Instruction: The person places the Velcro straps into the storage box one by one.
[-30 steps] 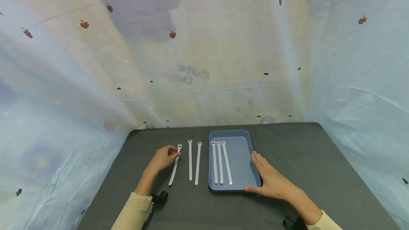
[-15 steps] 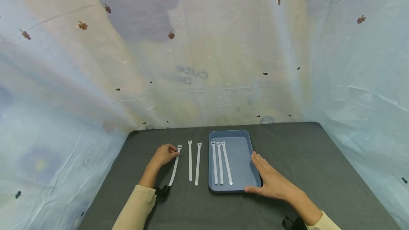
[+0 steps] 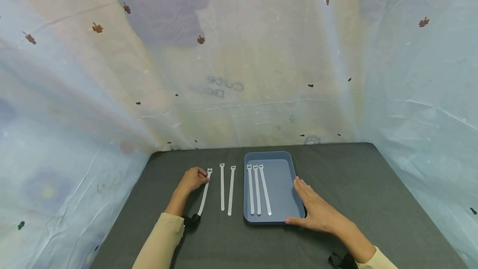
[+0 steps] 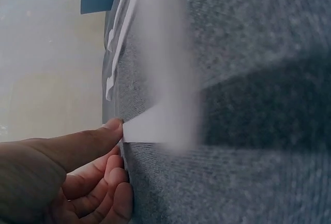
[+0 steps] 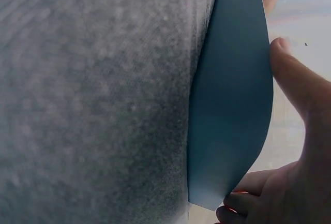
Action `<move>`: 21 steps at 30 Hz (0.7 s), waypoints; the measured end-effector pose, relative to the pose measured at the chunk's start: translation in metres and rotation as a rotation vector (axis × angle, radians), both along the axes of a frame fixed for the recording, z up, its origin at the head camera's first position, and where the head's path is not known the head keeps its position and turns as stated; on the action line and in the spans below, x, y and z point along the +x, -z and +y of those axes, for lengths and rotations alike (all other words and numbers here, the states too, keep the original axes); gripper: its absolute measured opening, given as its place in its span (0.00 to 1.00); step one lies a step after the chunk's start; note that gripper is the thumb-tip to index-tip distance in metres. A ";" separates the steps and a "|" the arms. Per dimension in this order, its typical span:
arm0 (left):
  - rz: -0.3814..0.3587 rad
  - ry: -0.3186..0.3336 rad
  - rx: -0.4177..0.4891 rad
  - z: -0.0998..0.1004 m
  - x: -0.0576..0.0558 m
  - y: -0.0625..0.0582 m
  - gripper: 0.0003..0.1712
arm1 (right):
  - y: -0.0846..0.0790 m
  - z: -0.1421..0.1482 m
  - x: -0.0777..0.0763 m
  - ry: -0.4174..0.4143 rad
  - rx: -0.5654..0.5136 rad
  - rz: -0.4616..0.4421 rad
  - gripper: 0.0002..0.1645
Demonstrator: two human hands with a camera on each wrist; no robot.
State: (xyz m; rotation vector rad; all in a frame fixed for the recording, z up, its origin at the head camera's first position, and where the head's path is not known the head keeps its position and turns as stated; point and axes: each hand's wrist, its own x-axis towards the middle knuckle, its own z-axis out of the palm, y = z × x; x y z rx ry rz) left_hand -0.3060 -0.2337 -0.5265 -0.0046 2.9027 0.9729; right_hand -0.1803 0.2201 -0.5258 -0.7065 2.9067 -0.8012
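Note:
My left hand point(image 3: 192, 180) pinches the leftmost white cable tie point(image 3: 204, 196) near its slotted head. In the left wrist view, thumb and finger meet on the tie point(image 4: 142, 129); its nearer part is blurred. Two more white cable ties, a left one point(image 3: 222, 190) and a right one point(image 3: 231, 194), lie between this hand and the blue-grey tray point(image 3: 287, 194). Inside the tray, three ties lie side by side in its left half. My right hand point(image 3: 319, 213) rests at the tray's near right corner, thumb on the front edge and fingers along the right side.
A dark grey cloth-covered table point(image 3: 373, 194) bears everything. Patterned sheeting point(image 3: 239, 74) hangs behind the table and on both sides. Black wrist straps, the left one point(image 3: 192, 221) and the right one point(image 3: 341, 260), show below the hands.
The left hand's fingers have closed on the leftmost tie near its head, and the left wrist has shifted slightly right. The right hand and tray keep their places.

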 end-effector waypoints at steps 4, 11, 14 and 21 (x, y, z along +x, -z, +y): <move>-0.002 0.002 -0.009 -0.001 0.001 0.001 0.12 | 0.002 0.000 -0.002 -0.001 0.004 -0.014 0.79; 0.017 0.005 -0.033 0.000 0.001 0.002 0.09 | 0.000 -0.002 -0.001 -0.001 -0.005 -0.025 0.78; 0.026 0.010 -0.048 0.002 0.002 0.002 0.08 | -0.001 -0.001 0.000 0.002 -0.004 -0.017 0.78; 0.064 0.021 -0.074 0.002 0.002 0.004 0.10 | -0.002 0.000 0.001 -0.007 -0.005 -0.002 0.79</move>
